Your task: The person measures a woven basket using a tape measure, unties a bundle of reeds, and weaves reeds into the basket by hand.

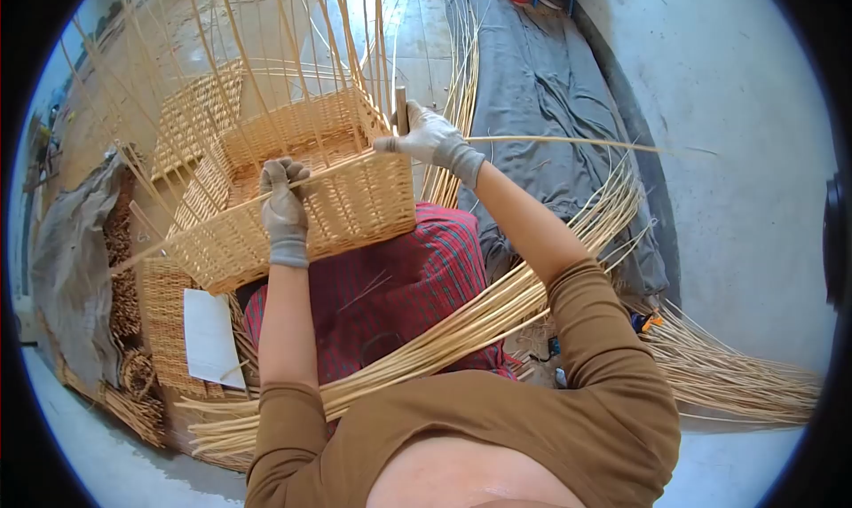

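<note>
Evidently, 2 pale knit gloves cover the hands at a rectangular wicker basket (359, 202), which sits tilted above a red plaid cloth (448, 246) in front of the person. Its walls are tight, ribbed weave, with thin, straight stakes (379, 11) bristling upward. The left hand (284, 199) curls its fingers at the near rim, by a flat pale strip (146, 257); I cannot tell whether it grips it. The right hand (426, 140) holds thumb and forefinger apart at the corner, beside a stubby wooden stick (402, 110); its grip is unclear. Smooth rods (470, 322) lie bundled across the cloth.
</note>
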### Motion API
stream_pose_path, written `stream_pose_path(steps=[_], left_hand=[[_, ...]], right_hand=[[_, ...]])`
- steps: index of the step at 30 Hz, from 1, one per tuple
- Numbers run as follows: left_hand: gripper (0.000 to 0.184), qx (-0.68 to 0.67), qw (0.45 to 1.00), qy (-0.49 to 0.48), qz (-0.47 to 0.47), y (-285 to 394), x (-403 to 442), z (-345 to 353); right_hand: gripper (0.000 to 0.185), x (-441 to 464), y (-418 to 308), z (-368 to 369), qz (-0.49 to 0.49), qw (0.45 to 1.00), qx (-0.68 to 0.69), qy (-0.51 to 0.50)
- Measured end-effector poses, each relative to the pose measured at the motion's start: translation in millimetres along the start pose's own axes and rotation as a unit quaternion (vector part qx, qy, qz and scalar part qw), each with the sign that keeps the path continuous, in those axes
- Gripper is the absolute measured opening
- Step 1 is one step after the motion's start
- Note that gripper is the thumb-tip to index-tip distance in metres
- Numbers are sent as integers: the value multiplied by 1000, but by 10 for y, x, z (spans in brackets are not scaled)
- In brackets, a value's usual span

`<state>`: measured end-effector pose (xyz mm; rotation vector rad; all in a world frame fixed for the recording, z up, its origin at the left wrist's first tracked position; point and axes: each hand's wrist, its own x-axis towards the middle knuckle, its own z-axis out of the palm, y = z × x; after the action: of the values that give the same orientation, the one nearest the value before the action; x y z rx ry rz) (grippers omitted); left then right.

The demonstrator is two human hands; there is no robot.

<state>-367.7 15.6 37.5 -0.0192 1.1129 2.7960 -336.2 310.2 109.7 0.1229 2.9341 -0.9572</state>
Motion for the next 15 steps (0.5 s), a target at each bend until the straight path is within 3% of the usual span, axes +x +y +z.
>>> stream_pose_path(steps=[2, 4, 6, 7, 8, 9, 10, 11, 12, 14, 15], left_hand=[[26, 181, 983, 26, 30, 200, -21, 185], [27, 281, 950, -3, 136, 336, 110, 544], [28, 441, 878, -19, 184, 521, 277, 1191], [27, 467, 871, -4, 153, 503, 420, 1529], [24, 494, 843, -49, 208, 413, 454, 1881], [22, 602, 756, -118, 229, 207, 672, 2128], [23, 697, 648, -183, 248, 22, 818, 2295], [23, 695, 648, -181, 256, -129, 780, 2379], [37, 664, 628, -166, 370, -305, 686, 2444], [58, 577, 696, -160, 397, -279, 613, 2184], [63, 514, 780, -165, 317, -26, 587, 1878]], right_hand=[[99, -78, -200, -80, 41, 999, 6, -32], [89, 50, -214, -129, 81, 991, -9, -103], [83, -44, -299, -101, 111, 985, -20, -129], [75, -72, -351, -26, 120, 992, -27, -40], [67, -103, -390, 39, 128, 990, -32, 52], [67, -127, -392, 116, 130, 989, -40, 56], [62, -127, -382, 228, 139, 980, -63, 127], [57, -56, -376, 327, 142, 966, -83, 199], [48, -7, -361, 383, 140, 957, -90, 236], [46, -12, -288, 421, 154, 957, -82, 231], [43, -7, -304, 405, 164, 956, -77, 230]])
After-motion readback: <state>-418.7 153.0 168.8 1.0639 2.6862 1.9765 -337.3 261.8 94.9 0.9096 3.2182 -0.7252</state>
